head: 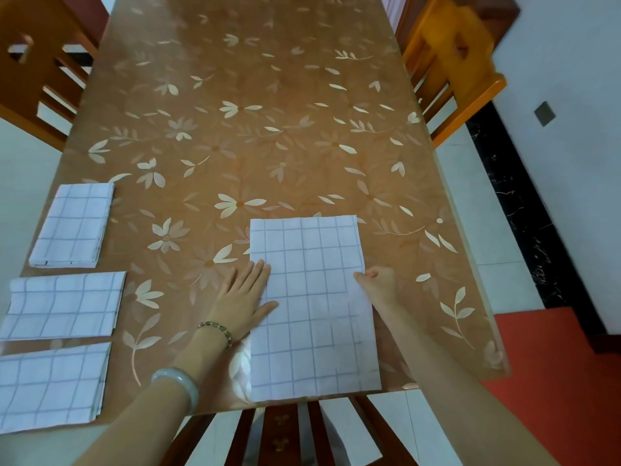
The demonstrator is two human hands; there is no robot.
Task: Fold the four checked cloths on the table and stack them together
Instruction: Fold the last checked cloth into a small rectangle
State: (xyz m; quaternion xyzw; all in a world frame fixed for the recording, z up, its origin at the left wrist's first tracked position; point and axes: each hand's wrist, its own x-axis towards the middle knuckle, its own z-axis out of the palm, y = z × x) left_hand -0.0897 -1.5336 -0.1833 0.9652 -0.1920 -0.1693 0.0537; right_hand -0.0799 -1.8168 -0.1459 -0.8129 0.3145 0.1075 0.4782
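Floral table (268,146), checked cloth (312,297) under flat-fingered left grip (243,297), right edge inside tight right grip (378,280).

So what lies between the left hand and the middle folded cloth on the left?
Between the left hand and the middle folded cloth, only bare flower-patterned table, shown in the head view.

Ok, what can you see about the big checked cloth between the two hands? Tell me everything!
The checked cloth is white with thin grey grid lines and looks like soft, thin fabric. It lies flat on the table as a tall rectangle, and its near edge reaches the table's front edge. The left hand rests open on its left edge, with straight fingers. The right hand pinches its right edge with curled fingers.
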